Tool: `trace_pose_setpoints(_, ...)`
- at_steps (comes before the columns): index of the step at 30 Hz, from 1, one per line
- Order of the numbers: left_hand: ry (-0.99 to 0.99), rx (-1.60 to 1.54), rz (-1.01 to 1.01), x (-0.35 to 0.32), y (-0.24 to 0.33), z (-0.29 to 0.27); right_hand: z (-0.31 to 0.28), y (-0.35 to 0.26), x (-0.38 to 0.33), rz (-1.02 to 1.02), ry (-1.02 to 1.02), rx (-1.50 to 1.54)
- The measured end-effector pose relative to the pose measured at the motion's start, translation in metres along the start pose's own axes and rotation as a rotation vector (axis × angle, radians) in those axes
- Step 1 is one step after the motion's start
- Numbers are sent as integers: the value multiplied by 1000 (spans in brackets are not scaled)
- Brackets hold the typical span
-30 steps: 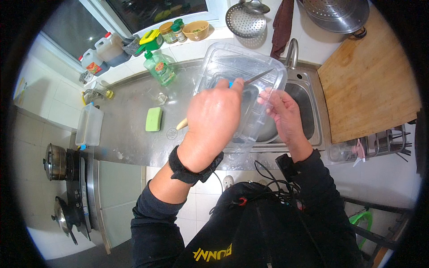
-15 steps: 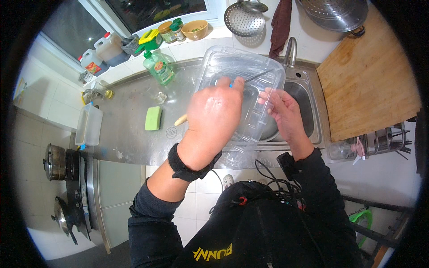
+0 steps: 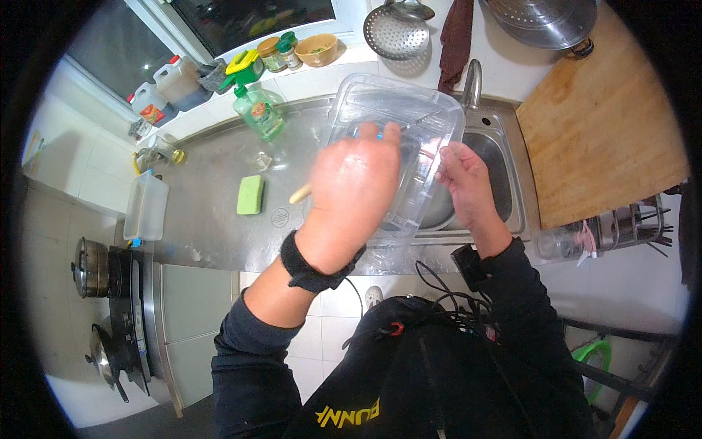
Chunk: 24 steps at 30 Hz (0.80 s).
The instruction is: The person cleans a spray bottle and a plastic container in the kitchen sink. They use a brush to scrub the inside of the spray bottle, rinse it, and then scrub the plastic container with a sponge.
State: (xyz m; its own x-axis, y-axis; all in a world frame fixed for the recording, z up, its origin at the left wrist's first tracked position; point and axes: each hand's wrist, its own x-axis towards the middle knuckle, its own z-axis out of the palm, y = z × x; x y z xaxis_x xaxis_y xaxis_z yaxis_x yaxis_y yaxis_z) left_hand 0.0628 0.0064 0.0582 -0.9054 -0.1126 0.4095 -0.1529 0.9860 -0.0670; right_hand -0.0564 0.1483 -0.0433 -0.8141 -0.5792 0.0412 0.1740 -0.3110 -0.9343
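Note:
A clear plastic box (image 3: 398, 91) is held up over the counter beside the sink. Its right rim is pinched in the fingers of my right hand (image 3: 468, 179). My left hand (image 3: 355, 179), back upward, is in front of the box and closed around a thin tool with a pale tan handle (image 3: 300, 194). The tool's narrow dark end points up and right against the box; its kind is unclear. A bit of blue shows by my left fingers, which are partly hidden. A green sponge (image 3: 250, 194) lies left of the tool's handle.
The steel sink (image 3: 501, 168) and its faucet (image 3: 474, 84) are at the right, with a wooden board (image 3: 603, 124) beyond. Green soap bottle (image 3: 259, 113) stands at the counter's back; jugs, jars and a bowl (image 3: 318, 50) line the sill. A white tub (image 3: 146, 208) sits far left.
The box has tilted slightly, and my right fingers have closed more firmly on its rim. My left hand and the tool have shifted a little to the right.

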Motion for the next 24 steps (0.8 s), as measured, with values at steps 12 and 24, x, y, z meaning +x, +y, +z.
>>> trace_pose_setpoints(12, -21, -102, -188, 13, -28, 17, 3, -7, -4, -33, 58, -57)
trace_pose_setpoints(24, 124, -800, -449, -3, -103, 73, -9, -6, -8, -65, 113, -6)
